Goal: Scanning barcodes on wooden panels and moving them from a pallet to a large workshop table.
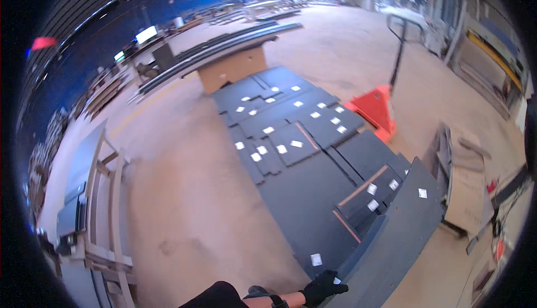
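Observation:
My left hand [324,289], in a black glove, comes in at the lower edge with its fingers closed over the left edge of a long dark grey panel [394,232]. That panel slants up to the right and carries a white label near its far end. It overlaps the near right part of a wide spread of stacked dark grey panels [302,193]. White labels dot many of these, and a few show bare brown edges. My right hand is out of the picture.
A red pallet jack [376,109] with a black handle stands right of the stacks. Long dark profiles [224,45] lie across a brown carton [235,70] beyond. Cardboard pieces [467,179] and cables lie at right. A wooden-framed bench [106,196] stands at left.

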Demonstrator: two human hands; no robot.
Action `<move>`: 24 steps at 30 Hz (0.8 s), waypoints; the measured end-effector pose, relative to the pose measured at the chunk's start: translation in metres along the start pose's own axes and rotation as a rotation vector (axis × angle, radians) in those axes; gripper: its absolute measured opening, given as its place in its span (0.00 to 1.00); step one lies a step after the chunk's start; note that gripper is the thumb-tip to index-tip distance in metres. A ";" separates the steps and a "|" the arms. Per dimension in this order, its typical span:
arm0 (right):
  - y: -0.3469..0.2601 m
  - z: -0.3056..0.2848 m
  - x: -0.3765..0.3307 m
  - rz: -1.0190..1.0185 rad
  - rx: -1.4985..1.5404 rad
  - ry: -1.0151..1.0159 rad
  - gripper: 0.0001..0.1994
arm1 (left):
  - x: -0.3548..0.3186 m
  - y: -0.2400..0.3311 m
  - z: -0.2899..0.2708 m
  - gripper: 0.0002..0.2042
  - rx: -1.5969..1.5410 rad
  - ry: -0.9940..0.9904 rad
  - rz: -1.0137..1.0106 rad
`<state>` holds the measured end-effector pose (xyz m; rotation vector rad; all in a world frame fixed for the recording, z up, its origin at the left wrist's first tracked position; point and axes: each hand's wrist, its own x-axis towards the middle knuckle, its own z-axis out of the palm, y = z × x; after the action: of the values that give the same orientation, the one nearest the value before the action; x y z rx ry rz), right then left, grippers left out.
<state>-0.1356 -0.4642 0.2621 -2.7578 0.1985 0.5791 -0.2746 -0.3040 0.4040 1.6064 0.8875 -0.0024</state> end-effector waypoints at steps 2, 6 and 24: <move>-0.012 0.007 -0.057 -0.060 -0.050 0.043 0.23 | -0.047 -0.011 -0.048 0.33 -0.065 0.103 0.075; -0.046 0.017 -0.160 -0.183 -0.145 0.137 0.24 | -0.139 -0.035 -0.136 0.29 -0.210 0.420 0.134; -0.387 0.188 -0.696 -0.932 0.553 -1.355 0.15 | -0.468 -0.251 -0.558 0.31 -0.605 1.564 -0.046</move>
<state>-0.7604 0.0107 0.4925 -1.2128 -0.9717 1.5351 -0.9981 -0.0901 0.5573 0.7710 1.8145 1.4994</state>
